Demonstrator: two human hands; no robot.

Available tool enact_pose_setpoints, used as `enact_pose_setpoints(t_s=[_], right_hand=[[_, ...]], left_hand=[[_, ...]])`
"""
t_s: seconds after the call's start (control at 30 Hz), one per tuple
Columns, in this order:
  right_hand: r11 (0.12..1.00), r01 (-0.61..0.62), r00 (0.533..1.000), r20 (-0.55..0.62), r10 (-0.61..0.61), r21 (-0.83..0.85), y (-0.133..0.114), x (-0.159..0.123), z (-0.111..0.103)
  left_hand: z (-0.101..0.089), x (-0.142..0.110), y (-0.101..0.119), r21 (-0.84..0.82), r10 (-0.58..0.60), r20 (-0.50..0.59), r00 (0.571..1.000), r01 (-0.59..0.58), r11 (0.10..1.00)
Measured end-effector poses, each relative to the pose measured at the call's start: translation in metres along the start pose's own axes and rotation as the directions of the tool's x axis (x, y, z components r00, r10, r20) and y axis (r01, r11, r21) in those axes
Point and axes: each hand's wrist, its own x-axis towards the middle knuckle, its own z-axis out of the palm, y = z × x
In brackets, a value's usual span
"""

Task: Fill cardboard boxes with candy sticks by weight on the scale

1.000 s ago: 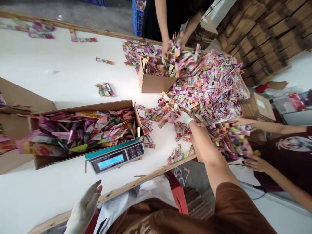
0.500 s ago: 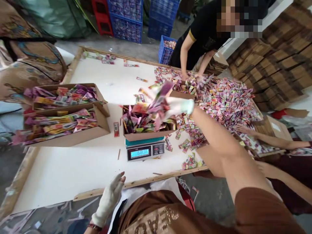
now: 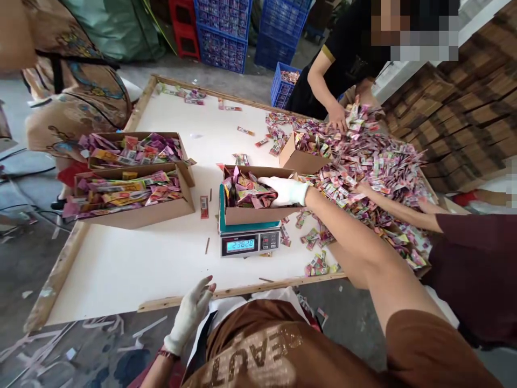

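My right hand [image 3: 286,191], in a white glove, lies on the small printed sachets [image 3: 248,189] in an open cardboard box [image 3: 258,215]. Its fingers stretch flat over them, and some fingertips are hidden among the packets. The box sits on a digital scale [image 3: 250,243] with a teal platform and a lit display. My left hand [image 3: 190,310], gloved in white with bare fingertips, hovers by the near table edge, holding nothing, its fingers apart.
Two filled cardboard boxes [image 3: 137,205] stand on the left of the white table [image 3: 121,269]. Loose sachets [image 3: 375,161] are heaped at the right, beside another box [image 3: 301,156]. Co-workers' hands [image 3: 337,117] reach into the heap. A wooden rim [image 3: 169,303] edges the table.
My right hand has come down into the box; the sachets it carried now lie there. The display figures have changed. Across the table, a co-worker's hand has moved right. My left hand stays much the same.
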Motion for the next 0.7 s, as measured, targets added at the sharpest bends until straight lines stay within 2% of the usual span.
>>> enact_pose_setpoints(t_s=[0.1, 0.17, 0.23, 0.33, 0.43, 0.53, 0.63, 0.7], right_hand=[[0.999, 0.008, 0.993, 0.114, -0.003, -0.044, 0.003, -0.012, -0.013], [0.996, -0.028, 0.993, 0.112, 0.038, -0.085, 0.005, -0.021, -0.021], [0.993, -0.089, 0.996, 0.01, 0.09, -0.077, 0.008, -0.034, -0.031], [0.987, -0.137, 0.97, -0.19, 0.15, 0.08, 0.017, -0.067, -0.051], [0.946, -0.212, 0.899, -0.329, 0.287, 0.246, 0.035, -0.112, -0.072], [0.892, -0.354, 0.789, -0.422, 0.446, 0.281, 0.056, -0.154, -0.084], [0.816, -0.517, 0.691, -0.436, 0.576, 0.259, 0.07, -0.179, -0.083], [0.804, -0.542, 0.69, -0.418, 0.591, 0.243, 0.073, -0.187, -0.08]], left_hand=[[0.0, 0.009, 0.014, 0.023, 0.021, 0.037, 0.999, -0.022, 0.999], [0.0, 0.013, 0.021, 0.035, 0.039, 0.054, 0.998, -0.041, 0.999], [0.001, 0.013, 0.023, 0.046, 0.057, 0.062, 0.996, -0.06, 0.997], [0.003, 0.008, 0.02, 0.055, 0.059, 0.053, 0.997, -0.062, 0.997], [0.006, 0.001, 0.013, 0.055, 0.05, 0.047, 0.998, -0.052, 0.997], [0.0, 0.0, 0.011, 0.047, 0.034, 0.032, 0.999, -0.036, 0.998], [-0.022, 0.01, 0.023, 0.057, 0.03, -0.05, 0.998, -0.027, 0.998], [-0.044, 0.023, 0.04, 0.07, 0.044, -0.129, 0.991, -0.035, 0.997]])
